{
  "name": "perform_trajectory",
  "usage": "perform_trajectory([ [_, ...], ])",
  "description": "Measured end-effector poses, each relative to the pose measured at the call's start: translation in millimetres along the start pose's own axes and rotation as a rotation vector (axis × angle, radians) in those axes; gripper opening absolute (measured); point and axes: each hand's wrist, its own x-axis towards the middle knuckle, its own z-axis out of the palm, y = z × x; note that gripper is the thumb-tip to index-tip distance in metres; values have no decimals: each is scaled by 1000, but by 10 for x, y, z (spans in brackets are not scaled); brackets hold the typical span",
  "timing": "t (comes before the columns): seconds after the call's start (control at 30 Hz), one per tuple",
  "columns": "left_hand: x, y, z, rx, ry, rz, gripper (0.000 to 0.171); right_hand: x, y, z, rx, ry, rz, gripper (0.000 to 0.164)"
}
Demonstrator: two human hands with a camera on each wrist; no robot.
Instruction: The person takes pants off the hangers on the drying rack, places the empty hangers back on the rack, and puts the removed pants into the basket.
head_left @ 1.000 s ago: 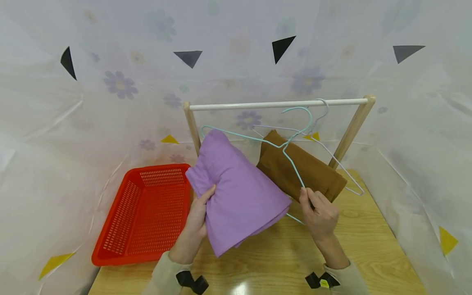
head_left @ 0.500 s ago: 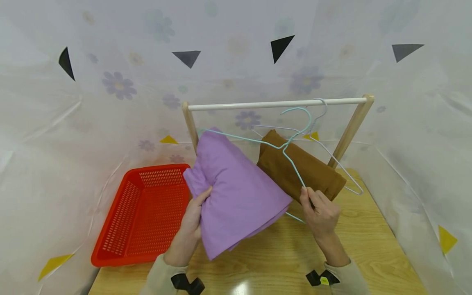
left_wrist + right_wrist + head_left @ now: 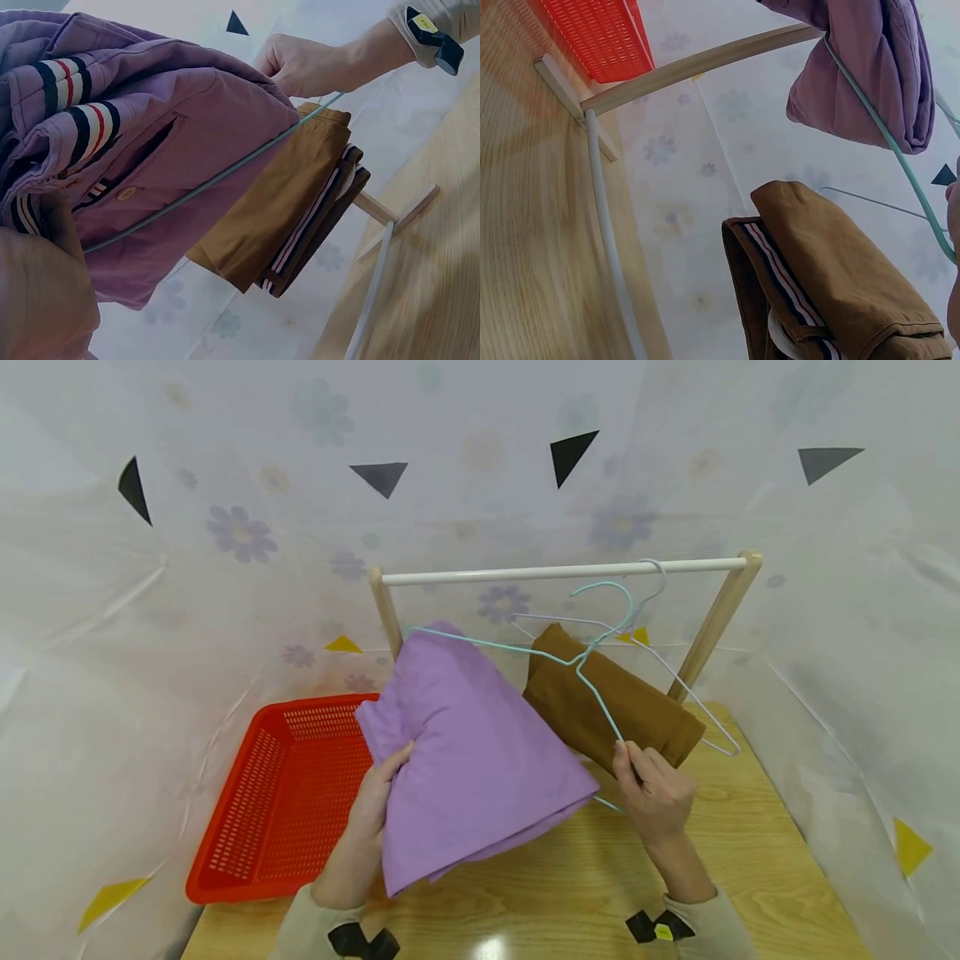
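My left hand (image 3: 367,802) grips folded purple trousers (image 3: 480,760), thumb on the front and the other fingers hidden behind the cloth. Striped trim and a buttoned pocket show on them in the left wrist view. A mint-green wire hanger (image 3: 597,693) is pinched near its right corner by my right hand (image 3: 657,793). Its left arm crosses in front of the trousers' upper tip, while its lower bar disappears behind the cloth. In the left wrist view that bar runs along the trousers' underside. The hook points up, apart from the rail.
A clothes rack with a white rail (image 3: 525,574) stands behind. On it hangs a lilac hanger (image 3: 686,689) bearing folded brown trousers (image 3: 622,702). A red plastic basket (image 3: 262,810) sits at the left of the wooden table (image 3: 570,893).
My left hand has shifted left and slightly down with the purple trousers. The hanger's left corner has dropped a little; my right hand has barely moved.
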Motion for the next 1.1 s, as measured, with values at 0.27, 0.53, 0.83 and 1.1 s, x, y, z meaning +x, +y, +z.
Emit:
perform_trajectory([
  [0.27,-106,73,-24,27,-3,-5,9,-40,40,-14,-7,-14,24,42],
  [0.53,-207,177,-84,163,41,-6,13,-60,79,-43,-37,-10,22,44],
  [0.83,-247,194,-221,249,65,-11,27,-46,82,-57,-60,-16,0,44],
  [1.1,-288,249,-322,321,93,-8,35,-40,91,-72,-66,-17,-2,45],
])
